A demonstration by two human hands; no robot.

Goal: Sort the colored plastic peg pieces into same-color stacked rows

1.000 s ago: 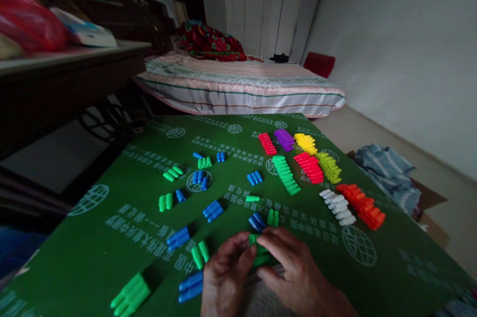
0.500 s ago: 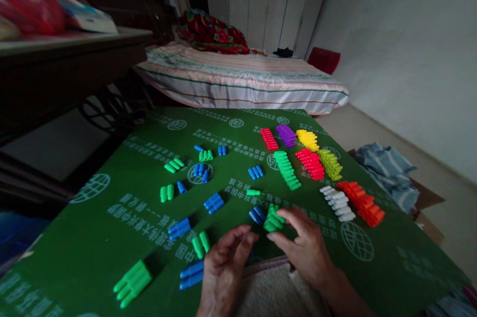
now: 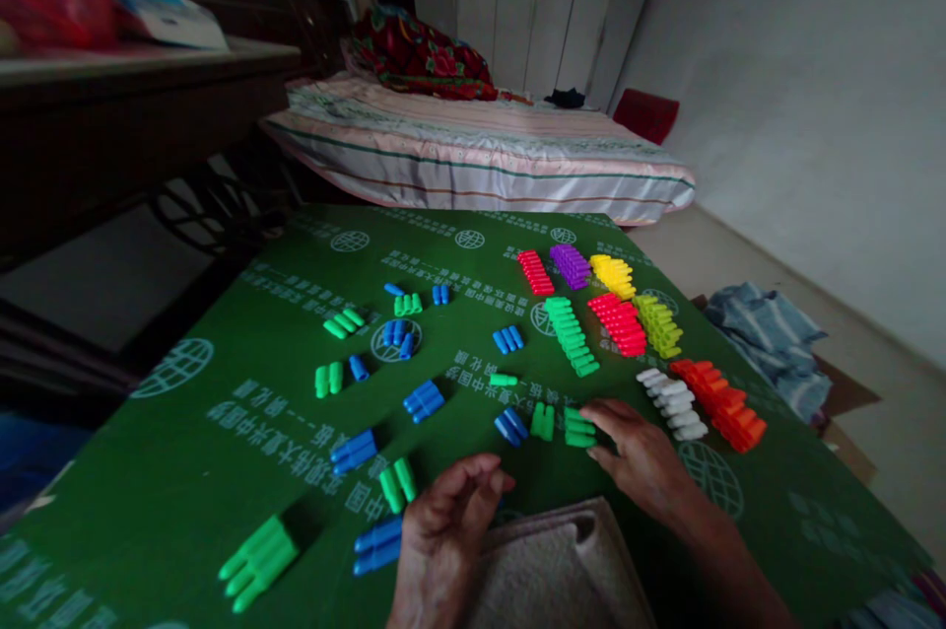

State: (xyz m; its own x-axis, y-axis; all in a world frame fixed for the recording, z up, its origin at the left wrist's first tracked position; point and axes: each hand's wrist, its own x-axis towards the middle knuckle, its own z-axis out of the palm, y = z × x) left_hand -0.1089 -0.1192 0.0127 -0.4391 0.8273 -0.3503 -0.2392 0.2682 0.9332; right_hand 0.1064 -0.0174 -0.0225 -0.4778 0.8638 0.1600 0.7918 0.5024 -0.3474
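My right hand (image 3: 640, 456) has its thumb and fingertips on a small group of green bullet-shaped plastic pieces (image 3: 578, 428) lying side by side on the green board. Just left of that lies a pair of green pieces (image 3: 543, 421), then a blue group (image 3: 510, 426). My left hand (image 3: 452, 521) hovers over the near edge, fingers loosely curled, thumb a little apart, with nothing visible in them. Close to it are green pieces (image 3: 398, 484) and a blue group (image 3: 378, 546), partly hidden by the hand. A larger green group (image 3: 260, 562) lies at the near left.
Rows of red (image 3: 621, 324), purple (image 3: 570, 266), yellow (image 3: 613, 276), white (image 3: 672, 403) and orange (image 3: 719, 403) pieces stand at the right. More blue pieces (image 3: 424, 400) are scattered leftward. A folded grey cloth (image 3: 562, 575) lies at the near edge. Behind is a bed (image 3: 480, 151).
The green cluster by my right hand has become two groups, a pair on the left and another under my fingers. My right hand has shifted right; the left has barely moved.
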